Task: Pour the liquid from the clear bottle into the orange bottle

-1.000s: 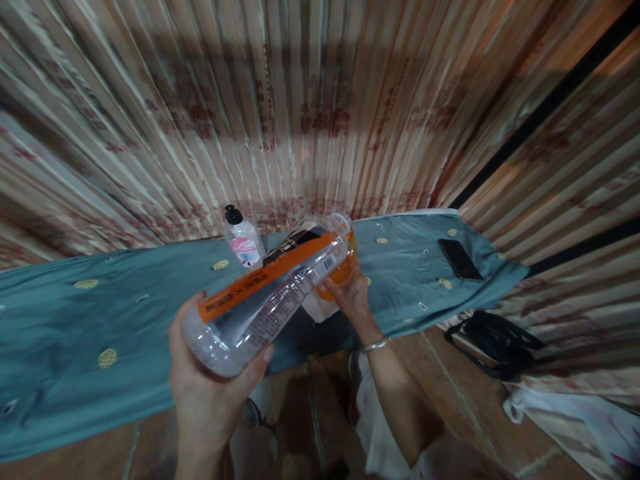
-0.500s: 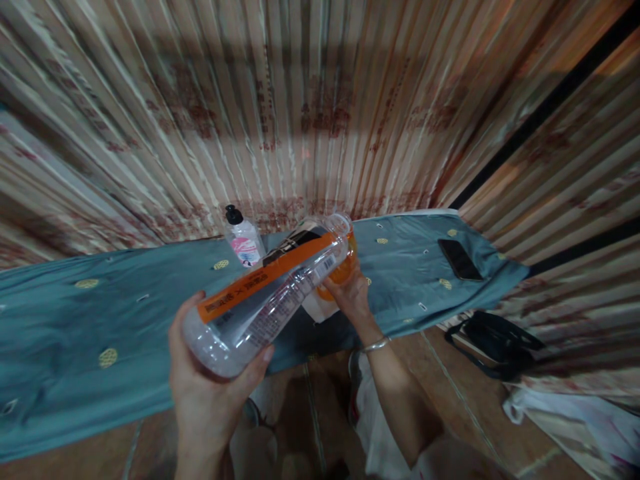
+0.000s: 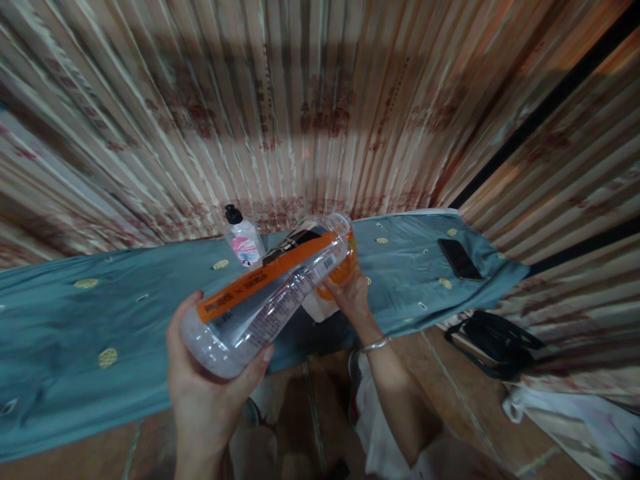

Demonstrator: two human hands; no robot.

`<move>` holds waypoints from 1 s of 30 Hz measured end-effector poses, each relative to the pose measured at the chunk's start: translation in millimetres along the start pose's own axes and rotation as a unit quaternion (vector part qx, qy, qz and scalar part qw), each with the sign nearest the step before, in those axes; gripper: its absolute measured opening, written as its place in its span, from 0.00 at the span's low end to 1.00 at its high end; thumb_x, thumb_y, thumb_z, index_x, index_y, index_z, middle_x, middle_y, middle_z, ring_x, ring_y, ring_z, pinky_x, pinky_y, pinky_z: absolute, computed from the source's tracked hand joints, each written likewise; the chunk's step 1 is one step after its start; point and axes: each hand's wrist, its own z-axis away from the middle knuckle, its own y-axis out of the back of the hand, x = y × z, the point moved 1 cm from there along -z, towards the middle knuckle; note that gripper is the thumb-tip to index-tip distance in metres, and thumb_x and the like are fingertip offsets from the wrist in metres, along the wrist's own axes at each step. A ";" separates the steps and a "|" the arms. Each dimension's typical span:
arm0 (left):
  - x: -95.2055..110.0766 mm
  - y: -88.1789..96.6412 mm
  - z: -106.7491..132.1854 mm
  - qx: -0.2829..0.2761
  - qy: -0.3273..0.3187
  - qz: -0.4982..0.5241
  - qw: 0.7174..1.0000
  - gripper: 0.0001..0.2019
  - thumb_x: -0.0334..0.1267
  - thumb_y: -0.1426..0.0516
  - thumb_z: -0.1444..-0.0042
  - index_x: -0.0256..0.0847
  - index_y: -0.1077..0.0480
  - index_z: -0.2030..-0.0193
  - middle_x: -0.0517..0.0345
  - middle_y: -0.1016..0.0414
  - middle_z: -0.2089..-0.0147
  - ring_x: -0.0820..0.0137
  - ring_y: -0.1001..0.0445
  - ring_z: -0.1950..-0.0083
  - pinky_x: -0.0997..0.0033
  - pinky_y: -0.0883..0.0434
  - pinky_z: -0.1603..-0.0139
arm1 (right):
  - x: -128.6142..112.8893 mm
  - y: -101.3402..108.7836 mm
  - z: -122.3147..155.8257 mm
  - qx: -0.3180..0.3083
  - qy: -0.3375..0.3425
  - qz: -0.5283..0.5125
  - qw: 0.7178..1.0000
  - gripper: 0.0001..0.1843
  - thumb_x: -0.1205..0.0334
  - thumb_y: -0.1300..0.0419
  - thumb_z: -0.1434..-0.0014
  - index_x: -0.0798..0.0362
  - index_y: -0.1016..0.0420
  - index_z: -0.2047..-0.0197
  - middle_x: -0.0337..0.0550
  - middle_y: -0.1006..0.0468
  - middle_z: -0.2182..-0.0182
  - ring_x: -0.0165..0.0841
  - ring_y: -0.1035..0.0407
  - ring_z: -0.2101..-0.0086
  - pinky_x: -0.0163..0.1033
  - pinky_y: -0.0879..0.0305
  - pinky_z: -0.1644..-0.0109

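Observation:
My left hand [image 3: 205,380] is wrapped round the base of a large clear plastic bottle [image 3: 265,293] with an orange and black label. The bottle is tilted, its open mouth at the upper right and lower end toward me. My right hand [image 3: 353,293], with a silver bangle at the wrist, grips an orange translucent cup [image 3: 343,270] behind the bottle's neck. The mouth overlaps the cup in view; whether they touch I cannot tell. Much of the cup is hidden. Under it lies a white sheet or cloth [image 3: 320,310].
A clear pump bottle [image 3: 245,243] with black top and pink label stands behind on the teal cloth-covered table [image 3: 135,293]. A black phone [image 3: 459,259] lies at the right. A black bag [image 3: 493,343] rests beyond the table's right front edge. Pleated curtains [image 3: 320,100] hang behind.
Hardly anything differs. My left hand and the bottle's base have shifted very slightly left; my right hand and the cup stay put.

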 end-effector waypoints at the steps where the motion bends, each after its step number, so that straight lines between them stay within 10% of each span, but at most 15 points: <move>1: 0.4 0.0 -0.1 0.000 0.001 0.002 1.000 0.47 0.56 0.21 0.55 0.60 0.22 0.25 0.44 0.19 0.24 0.28 0.20 0.24 0.11 0.31 0.16 | -0.1 0.0 0.0 0.000 -0.002 -0.001 1.000 0.45 0.49 0.21 0.45 0.51 0.24 0.27 0.61 0.08 0.37 0.61 0.12 0.38 0.75 0.16 0.29; 30: 0.1 -0.8 -0.5 -0.004 -0.024 -0.001 1.000 0.47 0.56 0.20 0.54 0.59 0.22 0.24 0.46 0.17 0.28 0.34 0.14 0.30 0.23 0.21 0.21 | 4.2 -0.9 0.8 0.004 0.005 -0.015 1.000 0.43 0.47 0.21 0.43 0.47 0.24 0.28 0.58 0.08 0.37 0.59 0.11 0.40 0.73 0.14 0.31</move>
